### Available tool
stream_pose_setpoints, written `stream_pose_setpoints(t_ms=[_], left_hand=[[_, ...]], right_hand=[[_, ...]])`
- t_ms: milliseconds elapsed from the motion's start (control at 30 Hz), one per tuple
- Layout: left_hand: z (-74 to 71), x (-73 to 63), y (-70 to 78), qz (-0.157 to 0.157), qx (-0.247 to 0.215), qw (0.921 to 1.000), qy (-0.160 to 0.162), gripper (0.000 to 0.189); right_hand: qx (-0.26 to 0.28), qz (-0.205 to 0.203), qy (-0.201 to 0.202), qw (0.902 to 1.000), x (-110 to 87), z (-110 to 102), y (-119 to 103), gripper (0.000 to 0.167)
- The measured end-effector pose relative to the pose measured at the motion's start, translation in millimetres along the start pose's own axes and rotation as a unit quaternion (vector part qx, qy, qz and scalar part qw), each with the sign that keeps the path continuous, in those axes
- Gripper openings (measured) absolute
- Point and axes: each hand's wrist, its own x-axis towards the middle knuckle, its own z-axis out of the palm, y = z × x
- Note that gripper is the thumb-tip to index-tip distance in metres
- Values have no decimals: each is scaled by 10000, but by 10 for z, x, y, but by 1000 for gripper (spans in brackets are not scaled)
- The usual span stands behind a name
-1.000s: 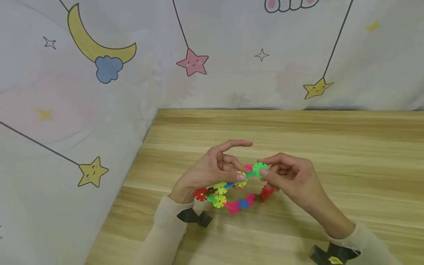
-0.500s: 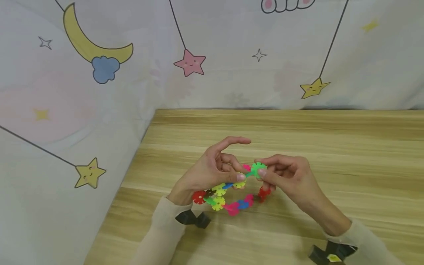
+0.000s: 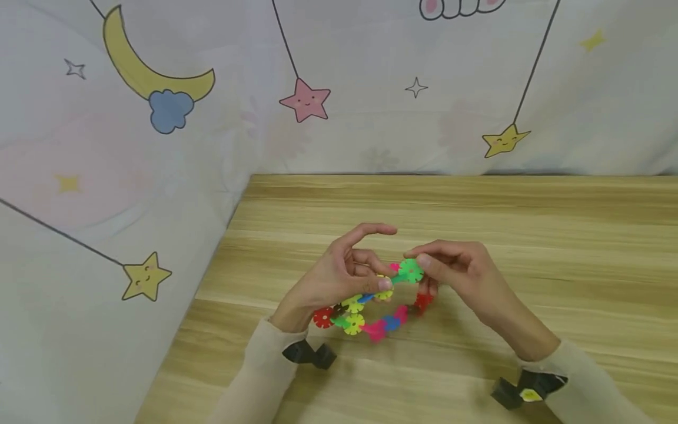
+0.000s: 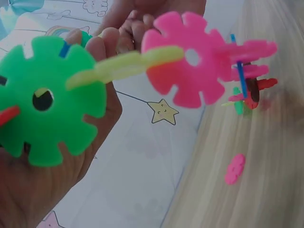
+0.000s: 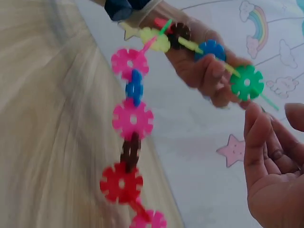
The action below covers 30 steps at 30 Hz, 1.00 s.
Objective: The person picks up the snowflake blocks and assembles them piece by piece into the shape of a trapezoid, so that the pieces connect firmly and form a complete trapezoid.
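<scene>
A chain of interlocking notched plastic discs (image 3: 354, 324), in pink, blue, red, brown, yellow and green, curves in a loop between the hands. My left hand (image 3: 344, 268) pinches it near a yellow disc, index finger stretched out. At its upper end a bright green disc (image 3: 411, 271) sticks out past my left fingertips. Beside this disc is my right hand (image 3: 466, 271), the thumb tip near its edge. In the right wrist view, the thumb and fingers of my right hand (image 5: 270, 156) stand apart. The chain's red disc (image 3: 424, 303) hangs below the right fingers.
A loose pink disc (image 4: 235, 168) lies on the wooden table (image 3: 556, 247). Behind and to the left hangs a pale cloth (image 3: 371, 129) printed with stars and a moon. Black straps with small camera blocks (image 3: 309, 353) sit on both wrists.
My right thumb has slid off the green disc's face to its upper right edge, and the right hand has risen slightly. My left hand keeps its pinch on the chain.
</scene>
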Motion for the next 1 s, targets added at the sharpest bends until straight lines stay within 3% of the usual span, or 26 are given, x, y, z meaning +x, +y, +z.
stream_pose_setpoints(t_ms=[167, 300, 433, 567, 833, 1000], left_hand=[[-53, -24, -39, 31, -27, 10000, 56, 75], [-80, -19, -42, 138, -51, 9999, 27, 75], [-89, -9, -34, 157, -65, 9999, 15, 75], [-95, 1, -32, 113, -44, 9999, 54, 73], [-105, 6, -44, 101, -48, 9999, 42, 74], [-112, 3, -49, 121, -51, 9999, 20, 74]], right_hand=[[-766, 491, -7, 9959, 217, -77, 218, 20], [-1725, 894, -410, 9801, 400, -81, 460, 25], [-2190, 996, -670, 9683, 512, -64, 648, 42], [-2471, 921, -781, 9614, 541, -31, 733, 38], [-3162, 272, -890, 9441, 543, 100, 761, 36], [-3174, 249, -801, 9446, 524, 97, 754, 38]])
